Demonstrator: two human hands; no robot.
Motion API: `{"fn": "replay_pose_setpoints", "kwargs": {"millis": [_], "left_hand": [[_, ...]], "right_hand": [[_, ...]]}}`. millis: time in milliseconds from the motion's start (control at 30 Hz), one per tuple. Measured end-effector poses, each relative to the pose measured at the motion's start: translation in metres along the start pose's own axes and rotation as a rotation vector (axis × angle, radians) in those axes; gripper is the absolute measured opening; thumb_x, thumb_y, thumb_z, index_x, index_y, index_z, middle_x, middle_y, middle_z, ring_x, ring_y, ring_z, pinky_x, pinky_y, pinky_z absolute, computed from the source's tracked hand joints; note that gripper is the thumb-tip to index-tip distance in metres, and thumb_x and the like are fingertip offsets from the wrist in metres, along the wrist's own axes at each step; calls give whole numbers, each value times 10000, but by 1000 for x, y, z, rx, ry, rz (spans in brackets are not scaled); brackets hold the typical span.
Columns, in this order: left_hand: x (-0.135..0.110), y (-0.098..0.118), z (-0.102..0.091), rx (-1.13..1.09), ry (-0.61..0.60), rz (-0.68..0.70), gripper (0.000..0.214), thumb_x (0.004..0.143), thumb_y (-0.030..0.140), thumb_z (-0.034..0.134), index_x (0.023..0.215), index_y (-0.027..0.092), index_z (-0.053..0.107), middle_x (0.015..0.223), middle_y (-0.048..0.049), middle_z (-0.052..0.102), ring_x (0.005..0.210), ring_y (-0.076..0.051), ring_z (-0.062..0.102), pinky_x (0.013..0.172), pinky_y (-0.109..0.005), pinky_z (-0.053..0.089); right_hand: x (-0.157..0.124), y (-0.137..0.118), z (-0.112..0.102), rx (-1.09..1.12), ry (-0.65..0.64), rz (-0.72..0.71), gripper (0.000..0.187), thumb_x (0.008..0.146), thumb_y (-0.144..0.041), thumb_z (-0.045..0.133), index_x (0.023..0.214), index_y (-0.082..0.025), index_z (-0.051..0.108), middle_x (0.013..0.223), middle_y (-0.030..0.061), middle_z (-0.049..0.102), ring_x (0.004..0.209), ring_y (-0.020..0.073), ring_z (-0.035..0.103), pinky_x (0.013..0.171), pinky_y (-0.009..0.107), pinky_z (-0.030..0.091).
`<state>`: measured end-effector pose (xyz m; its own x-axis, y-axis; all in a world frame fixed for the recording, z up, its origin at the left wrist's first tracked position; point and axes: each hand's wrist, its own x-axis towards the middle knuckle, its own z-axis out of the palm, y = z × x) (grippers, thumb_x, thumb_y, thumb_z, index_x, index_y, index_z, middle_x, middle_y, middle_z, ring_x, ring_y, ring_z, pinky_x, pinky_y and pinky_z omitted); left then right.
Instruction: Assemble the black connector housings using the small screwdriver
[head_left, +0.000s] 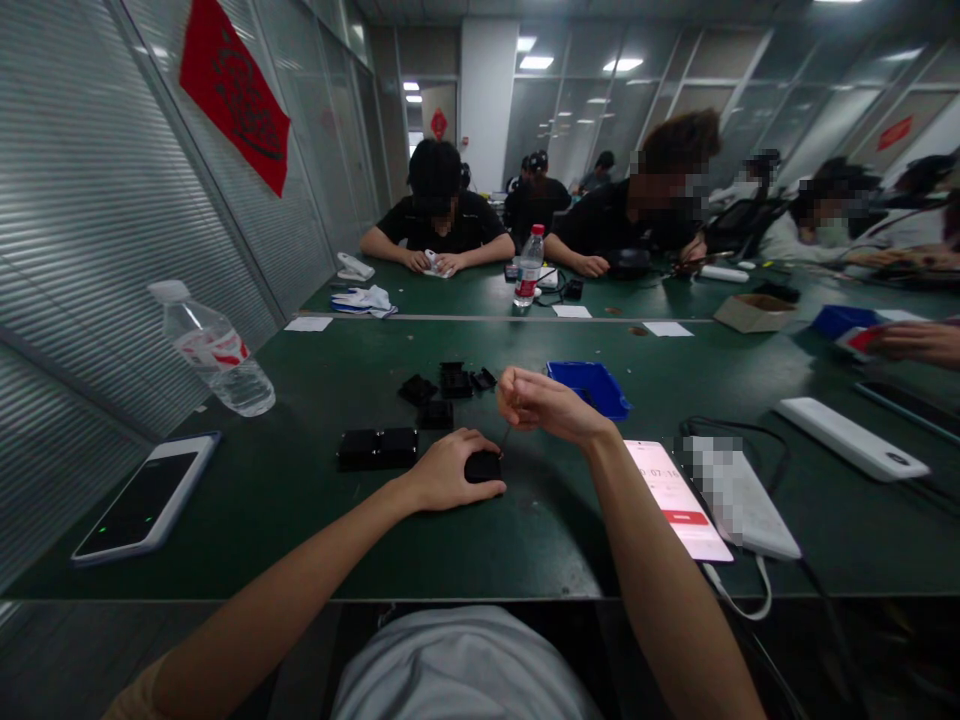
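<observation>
1. Near the front edge of the green table (315,500), the left hand (450,472) is closed over a small black part (484,466), pinning it down.
2. The right hand (547,405) is just above, pinched on a thin tool (506,438) with its tip at the part.
3. Loose black parts (450,385) lie behind, with a blue tray (592,388) beside them.

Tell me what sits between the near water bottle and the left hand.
Head view: a pair of black blocks lies between the water bottle and the left hand, which presses a small black part.
</observation>
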<state>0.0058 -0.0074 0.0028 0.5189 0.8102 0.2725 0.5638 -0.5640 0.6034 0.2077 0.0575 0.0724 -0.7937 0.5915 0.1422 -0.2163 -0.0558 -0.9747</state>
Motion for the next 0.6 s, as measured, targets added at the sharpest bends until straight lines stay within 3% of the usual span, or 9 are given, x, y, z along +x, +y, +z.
{"fn": "replay_pose_setpoints", "kwargs": {"millis": [200, 300, 433, 600], "left_hand": [[0, 1, -1, 4, -9, -12, 354, 806, 389, 808, 1095, 210, 712, 1134, -74, 721, 1091, -276, 657, 1015, -414, 507], [0, 2, -2, 3, -13, -22, 361, 803, 390, 812, 1096, 203, 713, 1147, -81, 719, 1102, -283, 656, 1021, -423, 504], [0, 2, -1, 4, -8, -22, 361, 800, 397, 815, 1089, 205, 715, 1146, -80, 720, 1106, -285, 656, 1033, -431, 498], [0, 1, 0, 1, -2, -20, 362, 800, 407, 812, 1089, 211, 715, 1150, -76, 720, 1094, -281, 660, 1018, -423, 505]], "right_hand": [[-5, -1, -5, -48, 32, -28, 358, 845, -462, 774, 821, -138, 624, 781, 3, 538, 563, 66, 389, 502, 194, 282], [-5, -2, -6, -42, -1, -33, 360, 833, -461, 788, 929, -136, 668, 766, -1, 545, 566, 68, 409, 502, 190, 285], [-4, -2, -4, -15, -24, -15, 406, 857, -448, 770, 1107, -166, 622, 809, 34, 639, 621, 104, 511, 489, 190, 266], [-3, -2, -2, 12, -9, 5, 360, 895, -461, 719, 1040, -183, 542, 785, 46, 673, 596, 110, 516, 493, 197, 270]]}}
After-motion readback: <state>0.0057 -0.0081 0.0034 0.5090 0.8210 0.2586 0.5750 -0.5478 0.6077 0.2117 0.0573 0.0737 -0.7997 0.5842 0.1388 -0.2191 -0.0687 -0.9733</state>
